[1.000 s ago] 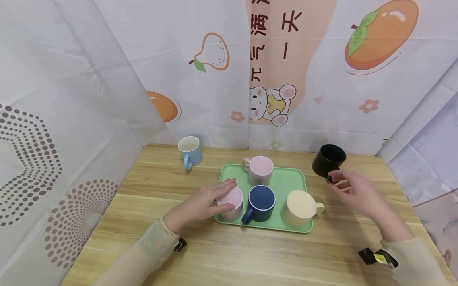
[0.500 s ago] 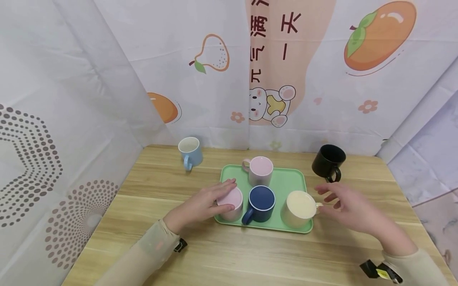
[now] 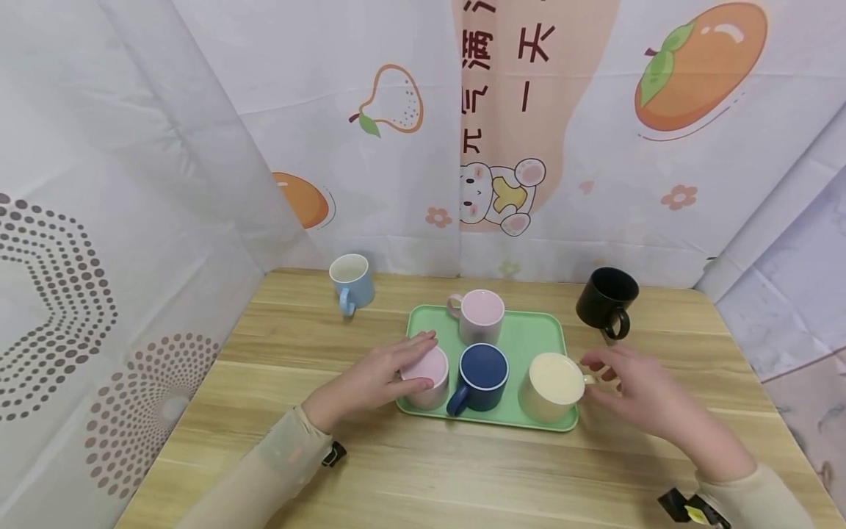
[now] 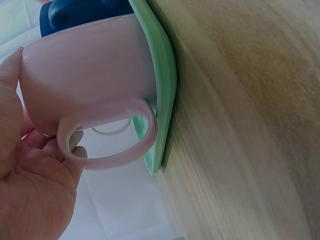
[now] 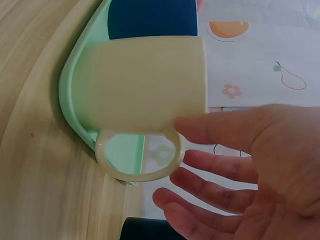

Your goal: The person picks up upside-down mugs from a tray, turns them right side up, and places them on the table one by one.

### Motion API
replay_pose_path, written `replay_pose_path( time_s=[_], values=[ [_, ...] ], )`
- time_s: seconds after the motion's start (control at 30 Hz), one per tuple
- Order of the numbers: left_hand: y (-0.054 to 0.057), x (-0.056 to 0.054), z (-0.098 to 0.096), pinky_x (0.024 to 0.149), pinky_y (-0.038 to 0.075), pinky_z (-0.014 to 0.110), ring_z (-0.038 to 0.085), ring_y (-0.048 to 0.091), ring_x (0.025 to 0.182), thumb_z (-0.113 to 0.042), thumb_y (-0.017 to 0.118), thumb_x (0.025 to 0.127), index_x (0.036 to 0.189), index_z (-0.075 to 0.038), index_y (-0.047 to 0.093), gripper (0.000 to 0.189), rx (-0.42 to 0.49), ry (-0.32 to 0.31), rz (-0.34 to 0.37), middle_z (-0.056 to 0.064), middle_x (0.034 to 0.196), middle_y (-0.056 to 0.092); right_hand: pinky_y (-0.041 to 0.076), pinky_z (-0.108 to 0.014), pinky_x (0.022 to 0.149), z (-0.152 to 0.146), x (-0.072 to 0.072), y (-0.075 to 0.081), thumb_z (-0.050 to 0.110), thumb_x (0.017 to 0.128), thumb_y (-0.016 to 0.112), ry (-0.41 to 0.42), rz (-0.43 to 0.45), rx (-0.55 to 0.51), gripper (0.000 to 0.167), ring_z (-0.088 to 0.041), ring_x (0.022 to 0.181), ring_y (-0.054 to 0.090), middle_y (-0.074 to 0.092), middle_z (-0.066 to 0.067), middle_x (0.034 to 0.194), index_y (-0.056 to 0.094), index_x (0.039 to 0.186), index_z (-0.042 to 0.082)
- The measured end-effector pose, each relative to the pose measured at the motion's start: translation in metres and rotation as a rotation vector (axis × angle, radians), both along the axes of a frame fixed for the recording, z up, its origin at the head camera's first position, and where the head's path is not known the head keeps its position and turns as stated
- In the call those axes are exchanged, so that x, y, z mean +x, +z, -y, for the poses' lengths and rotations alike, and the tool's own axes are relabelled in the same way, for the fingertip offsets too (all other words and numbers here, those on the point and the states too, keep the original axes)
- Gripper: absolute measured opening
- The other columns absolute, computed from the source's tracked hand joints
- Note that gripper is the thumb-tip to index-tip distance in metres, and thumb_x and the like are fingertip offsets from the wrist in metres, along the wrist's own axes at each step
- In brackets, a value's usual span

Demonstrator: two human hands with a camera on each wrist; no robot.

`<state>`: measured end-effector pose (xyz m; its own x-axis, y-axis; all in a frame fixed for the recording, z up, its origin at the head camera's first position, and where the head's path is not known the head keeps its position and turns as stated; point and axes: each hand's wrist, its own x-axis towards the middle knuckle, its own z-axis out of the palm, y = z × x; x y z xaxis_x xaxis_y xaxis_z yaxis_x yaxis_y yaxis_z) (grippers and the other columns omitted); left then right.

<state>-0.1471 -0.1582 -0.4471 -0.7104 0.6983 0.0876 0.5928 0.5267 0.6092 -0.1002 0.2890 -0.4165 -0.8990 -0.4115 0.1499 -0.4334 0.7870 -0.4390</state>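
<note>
A green tray (image 3: 532, 330) bears several mugs. At its left end stands a pink mug (image 3: 433, 397), and my left hand (image 3: 370, 378) holds it near the rim, thumb on one side and fingers on the other. Its handle (image 4: 107, 162) faces the left wrist camera. A navy mug (image 3: 485, 393) is beside it, and a second pink mug (image 3: 482, 317) sits behind. The cream mug (image 3: 551, 389) occupies the tray's right end. My right hand (image 3: 644, 393) is at its handle (image 5: 137, 177), fingers loosely bent; whether the thumb touches the mug, I cannot tell.
Outside the tray, a light blue mug (image 3: 355, 286) stands at the back left of the wooden table (image 3: 463, 470). A black mug (image 3: 601, 303) is at the back right, just beyond my right hand. A printed curtain (image 3: 396, 184) hangs behind the table.
My right hand has come away from the black mug's handle, moving left and toward me to the cream mug's handle. The left hand stays on the pink mug.
</note>
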Motion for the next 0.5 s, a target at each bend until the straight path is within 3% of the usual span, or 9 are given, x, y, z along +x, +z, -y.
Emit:
replay_pose_path(
  time_s=[0.13,0.3,0.5],
  values=[
    [-0.0006,-0.0001,0.0005,0.128,0.033,0.05,0.026,0.035,0.161,-0.043,0.073,0.106,0.167,-0.009,0.044,0.075,-0.007,0.01,0.02,0.005,0.174,0.038,0.061,-0.031,0.066,0.0012,0.0008,-0.0031,0.008,0.086,0.091,-0.007,-0.052,-0.007,0.023,-0.012,0.079,0.07,0.073,0.003,0.1,0.08,0.106,0.014],
    [0.0001,0.0,0.0007,0.129,0.031,0.052,0.028,0.035,0.161,-0.043,0.073,0.106,0.168,-0.011,0.044,0.075,-0.012,0.011,0.023,0.005,0.174,0.038,0.061,-0.03,0.062,0.0023,-0.0001,-0.0059,0.003,0.085,0.089,-0.011,-0.13,-0.015,0.019,-0.004,0.073,0.067,0.074,0.003,0.096,0.083,0.099,0.014],
    [0.0026,0.0012,-0.0004,0.13,0.029,0.054,0.027,0.037,0.16,-0.04,0.073,0.107,0.166,-0.007,0.045,0.074,0.002,-0.009,-0.001,0.01,0.173,0.04,0.061,-0.029,0.062,0.0032,-0.0016,-0.0066,-0.002,0.081,0.09,0.004,-0.113,0.0,0.023,-0.008,0.072,0.069,0.074,0.001,0.096,0.082,0.098,0.012]
  ],
)
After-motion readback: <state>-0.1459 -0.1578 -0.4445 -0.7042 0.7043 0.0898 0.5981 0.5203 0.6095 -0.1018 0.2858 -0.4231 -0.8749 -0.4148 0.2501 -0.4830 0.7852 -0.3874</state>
